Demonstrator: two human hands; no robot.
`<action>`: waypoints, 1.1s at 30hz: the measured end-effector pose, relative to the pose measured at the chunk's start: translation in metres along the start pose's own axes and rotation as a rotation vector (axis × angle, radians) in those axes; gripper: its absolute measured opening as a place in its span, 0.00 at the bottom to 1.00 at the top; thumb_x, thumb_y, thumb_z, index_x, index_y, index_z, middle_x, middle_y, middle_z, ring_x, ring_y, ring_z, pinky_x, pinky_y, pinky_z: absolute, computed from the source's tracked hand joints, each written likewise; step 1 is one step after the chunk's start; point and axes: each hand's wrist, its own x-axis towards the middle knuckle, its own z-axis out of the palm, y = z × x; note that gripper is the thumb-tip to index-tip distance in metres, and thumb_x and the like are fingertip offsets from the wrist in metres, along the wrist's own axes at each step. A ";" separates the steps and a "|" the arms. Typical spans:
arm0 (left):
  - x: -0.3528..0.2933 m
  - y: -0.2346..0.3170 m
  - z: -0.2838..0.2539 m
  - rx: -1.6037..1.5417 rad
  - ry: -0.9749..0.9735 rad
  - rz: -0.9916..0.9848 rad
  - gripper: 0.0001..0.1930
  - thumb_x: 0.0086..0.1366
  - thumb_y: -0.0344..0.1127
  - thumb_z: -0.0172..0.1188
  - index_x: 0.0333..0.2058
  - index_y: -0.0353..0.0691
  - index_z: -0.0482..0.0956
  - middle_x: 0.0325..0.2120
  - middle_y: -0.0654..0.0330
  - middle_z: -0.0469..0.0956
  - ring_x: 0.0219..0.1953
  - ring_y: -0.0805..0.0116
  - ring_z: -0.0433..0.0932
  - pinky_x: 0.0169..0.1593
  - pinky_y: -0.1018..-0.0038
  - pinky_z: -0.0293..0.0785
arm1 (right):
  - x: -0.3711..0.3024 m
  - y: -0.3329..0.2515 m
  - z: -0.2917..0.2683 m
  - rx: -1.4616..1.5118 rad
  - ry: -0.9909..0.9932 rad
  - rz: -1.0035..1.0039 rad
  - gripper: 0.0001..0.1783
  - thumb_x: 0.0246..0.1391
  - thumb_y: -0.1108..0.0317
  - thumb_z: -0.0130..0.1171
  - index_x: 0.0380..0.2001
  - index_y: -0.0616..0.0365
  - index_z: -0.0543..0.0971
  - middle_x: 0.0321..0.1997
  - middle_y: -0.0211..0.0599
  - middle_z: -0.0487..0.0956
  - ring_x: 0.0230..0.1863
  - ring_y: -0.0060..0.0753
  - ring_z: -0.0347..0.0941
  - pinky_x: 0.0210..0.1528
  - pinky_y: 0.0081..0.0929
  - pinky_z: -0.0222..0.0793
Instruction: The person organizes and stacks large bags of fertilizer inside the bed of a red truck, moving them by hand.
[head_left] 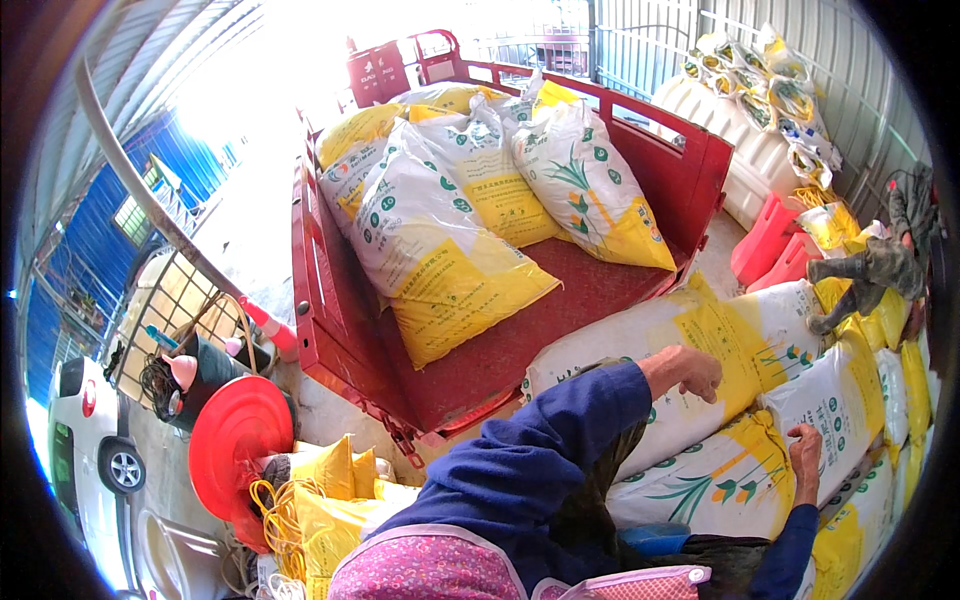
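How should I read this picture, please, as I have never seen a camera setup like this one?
There is no machine here: a person works with two bare hands. The one picture comes from a wide fisheye camera worn on the head, looking down, so straight edges bend near the rim. The dark blue fabric sleeves are the person's own.

The left hand, fingers curled, is over a pile of white-and-yellow printed sacks; the right hand is at another sack of that pile. Neither visibly holds anything, and I cannot tell whether they touch the sacks.

Ahead is a red metal cargo bed carrying more plump white-and-yellow sacks. At the left are a round red disc and a white car.
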 end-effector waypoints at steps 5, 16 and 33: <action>0.002 0.000 -0.001 -0.019 -0.019 0.007 0.27 0.59 0.49 0.58 0.51 0.34 0.73 0.25 0.55 0.78 0.29 0.62 0.77 0.32 0.63 0.72 | -0.004 0.011 0.002 -0.053 0.030 -0.085 0.07 0.45 0.78 0.53 0.27 0.68 0.78 0.31 0.56 0.79 0.32 0.50 0.76 0.35 0.37 0.72; -0.005 0.001 -0.001 0.008 -0.002 0.011 0.22 0.60 0.47 0.55 0.41 0.31 0.78 0.30 0.52 0.79 0.29 0.61 0.79 0.32 0.62 0.73 | -0.004 -0.022 -0.005 0.019 -0.027 0.028 0.07 0.44 0.78 0.51 0.25 0.70 0.78 0.28 0.55 0.80 0.31 0.49 0.77 0.32 0.38 0.71; 0.001 0.001 -0.001 -0.011 -0.002 0.022 0.23 0.58 0.48 0.56 0.43 0.34 0.77 0.22 0.57 0.76 0.26 0.63 0.76 0.28 0.63 0.71 | -0.004 -0.004 0.000 0.097 -0.043 0.001 0.09 0.40 0.75 0.55 0.26 0.71 0.79 0.29 0.55 0.80 0.28 0.47 0.76 0.33 0.36 0.72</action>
